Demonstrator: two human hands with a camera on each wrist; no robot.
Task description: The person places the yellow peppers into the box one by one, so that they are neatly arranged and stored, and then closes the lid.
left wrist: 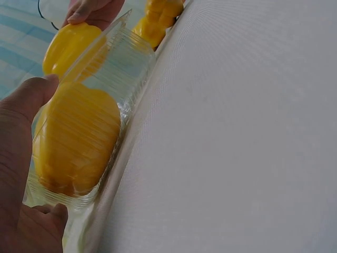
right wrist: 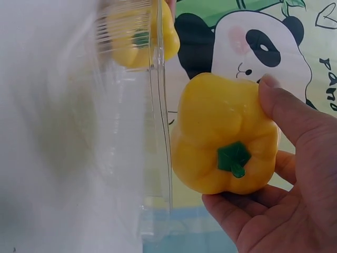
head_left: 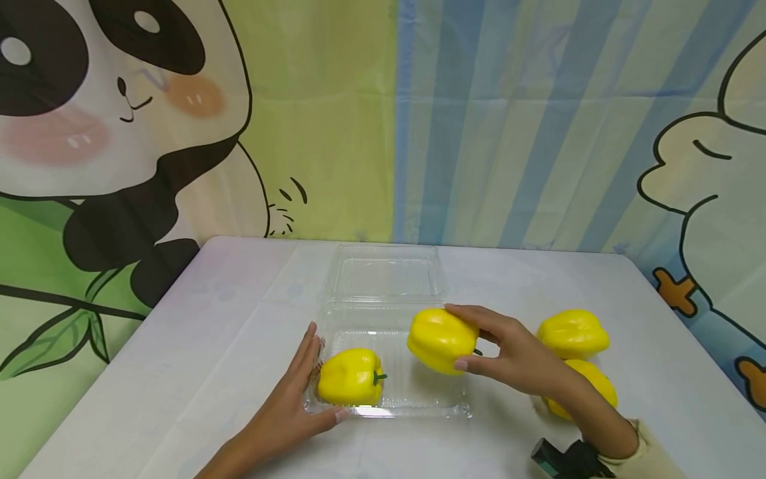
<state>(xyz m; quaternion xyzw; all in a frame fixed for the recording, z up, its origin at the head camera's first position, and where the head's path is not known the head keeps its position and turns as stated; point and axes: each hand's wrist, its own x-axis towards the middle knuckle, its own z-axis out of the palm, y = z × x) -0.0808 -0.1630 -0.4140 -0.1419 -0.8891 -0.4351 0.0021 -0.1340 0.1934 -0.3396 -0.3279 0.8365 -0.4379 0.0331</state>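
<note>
In the head view, my right hand (head_left: 514,349) grips a yellow bell pepper (head_left: 441,340) above the right part of a clear plastic clamshell container (head_left: 419,402). Thumb and fingers hold it from opposite sides, and its green stem (right wrist: 233,158) points toward the palm in the right wrist view. A second yellow bell pepper (head_left: 349,377) lies on its side in the container's left part, stem to the right. Around that front left corner my left hand (head_left: 290,392) rests on the container, fairly straight fingers along the left side and thumb at the front rim.
The container's clear lid (head_left: 385,274) lies open behind its base. Two more yellow bell peppers, a farther one (head_left: 573,334) and a nearer one (head_left: 592,386), stand to the right, the nearer partly hidden by my right forearm. A white cloth covers the table (head_left: 197,372); printed curtains (head_left: 335,120) hang behind.
</note>
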